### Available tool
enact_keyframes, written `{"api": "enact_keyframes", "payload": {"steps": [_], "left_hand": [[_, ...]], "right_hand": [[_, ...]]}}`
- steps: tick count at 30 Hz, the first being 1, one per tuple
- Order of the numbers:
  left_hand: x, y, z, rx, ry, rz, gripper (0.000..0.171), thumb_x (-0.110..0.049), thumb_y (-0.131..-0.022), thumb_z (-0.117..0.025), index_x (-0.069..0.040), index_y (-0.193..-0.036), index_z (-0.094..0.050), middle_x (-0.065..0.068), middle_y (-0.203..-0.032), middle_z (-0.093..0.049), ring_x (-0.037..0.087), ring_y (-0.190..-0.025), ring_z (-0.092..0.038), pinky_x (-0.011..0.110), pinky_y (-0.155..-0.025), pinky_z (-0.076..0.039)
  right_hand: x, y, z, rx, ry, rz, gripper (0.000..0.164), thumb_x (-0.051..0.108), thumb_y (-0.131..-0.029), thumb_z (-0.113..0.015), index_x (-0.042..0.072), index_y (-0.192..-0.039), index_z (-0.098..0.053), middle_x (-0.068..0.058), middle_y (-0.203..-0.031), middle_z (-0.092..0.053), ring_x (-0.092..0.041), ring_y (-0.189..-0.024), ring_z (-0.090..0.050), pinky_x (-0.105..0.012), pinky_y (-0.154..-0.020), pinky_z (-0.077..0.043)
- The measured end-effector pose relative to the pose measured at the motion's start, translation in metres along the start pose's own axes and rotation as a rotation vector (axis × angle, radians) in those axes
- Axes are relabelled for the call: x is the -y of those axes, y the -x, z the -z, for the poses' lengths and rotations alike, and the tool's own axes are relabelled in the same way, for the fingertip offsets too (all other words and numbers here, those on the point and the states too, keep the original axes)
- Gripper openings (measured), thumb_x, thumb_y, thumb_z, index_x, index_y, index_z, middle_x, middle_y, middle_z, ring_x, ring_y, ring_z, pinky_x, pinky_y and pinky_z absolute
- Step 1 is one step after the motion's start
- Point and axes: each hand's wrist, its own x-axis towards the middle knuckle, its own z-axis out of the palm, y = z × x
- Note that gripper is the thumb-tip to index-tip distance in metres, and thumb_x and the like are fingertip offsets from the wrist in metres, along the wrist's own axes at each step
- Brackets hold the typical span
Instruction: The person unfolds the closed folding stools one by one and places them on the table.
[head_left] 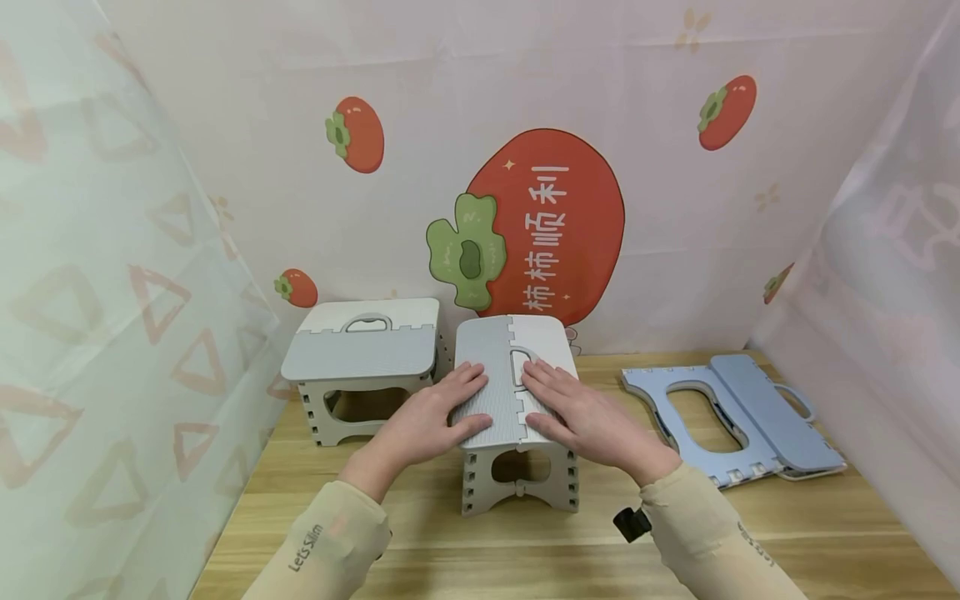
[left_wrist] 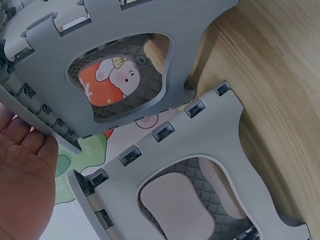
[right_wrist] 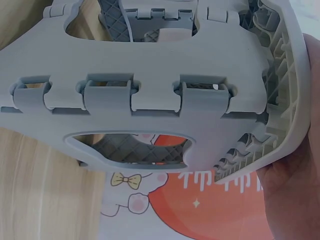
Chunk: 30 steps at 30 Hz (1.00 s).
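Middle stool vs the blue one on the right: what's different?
Pose: the middle stool stands on its legs; the blue stool lies flat on the table.
Color: the middle stool's top is grey and white; the blue stool's is blue.
Contact: left hand and right hand rest on the middle stool; neither touches the blue stool.
Shared: a carry handle.

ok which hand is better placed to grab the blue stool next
Right, most likely. The right hand rests on the right side of the middle stool, nearer the blue stool. The left hand rests on the left side and would probably have to reach across.
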Motion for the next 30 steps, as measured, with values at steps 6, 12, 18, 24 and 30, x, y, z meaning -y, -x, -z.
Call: {"api": "enact_keyframes", "payload": {"steps": [6, 12, 18, 24, 30], "left_hand": [[-0.0028, 0.0006, 0.0005, 0.010, -0.006, 0.005, 0.068, -0.050, -0.100, -0.062, -0.011, -0.154, -0.047, 0.003, -0.164, -0.037, 0.025, -0.154, -0.029, 0.050, -0.122, -0.033], [-0.0030, 0.0011, -0.0007, 0.019, -0.010, 0.016, 0.069, -0.050, -0.100, -0.061, -0.011, -0.155, -0.045, 0.002, -0.164, -0.036, 0.024, -0.154, -0.028, 0.049, -0.122, -0.033], [-0.0024, 0.0016, -0.0022, 0.019, -0.012, 0.023, 0.069, -0.050, -0.100, -0.061, -0.012, -0.156, -0.044, 0.002, -0.164, -0.036, 0.023, -0.154, -0.027, 0.048, -0.123, -0.032], [-0.0018, 0.0019, -0.0027, 0.014, -0.020, 0.012, 0.068, -0.050, -0.101, -0.060, -0.012, -0.156, -0.044, 0.002, -0.164, -0.036, 0.023, -0.154, -0.028, 0.047, -0.122, -0.032], [-0.0019, 0.0011, -0.0003, 0.020, -0.057, 0.002, 0.068, -0.051, -0.101, -0.059, -0.012, -0.156, -0.045, 0.002, -0.164, -0.036, 0.023, -0.154, -0.029, 0.047, -0.122, -0.033]], "right_hand": [[-0.0002, 0.0002, -0.0005, -0.011, -0.018, 0.004, 0.067, 0.051, -0.104, -0.052, 0.012, -0.157, -0.041, -0.003, -0.166, -0.033, -0.025, -0.153, -0.030, -0.050, -0.120, -0.036], [0.0004, -0.0002, -0.0012, -0.014, -0.017, 0.011, 0.066, 0.050, -0.104, -0.053, 0.011, -0.157, -0.042, -0.004, -0.166, -0.033, -0.025, -0.153, -0.029, -0.050, -0.120, -0.035], [0.0000, 0.0003, -0.0036, -0.021, -0.006, 0.014, 0.065, 0.049, -0.105, -0.052, 0.011, -0.157, -0.041, -0.005, -0.165, -0.033, -0.026, -0.154, -0.029, -0.050, -0.120, -0.035], [0.0005, 0.0009, -0.0043, -0.016, 0.005, 0.011, 0.066, 0.049, -0.105, -0.051, 0.011, -0.158, -0.040, -0.005, -0.166, -0.032, -0.026, -0.154, -0.028, -0.049, -0.121, -0.033], [0.0009, 0.0015, -0.0038, -0.021, 0.010, 0.013, 0.067, 0.051, -0.105, -0.051, 0.011, -0.158, -0.039, -0.005, -0.166, -0.031, -0.025, -0.154, -0.028, -0.049, -0.121, -0.033]]}}
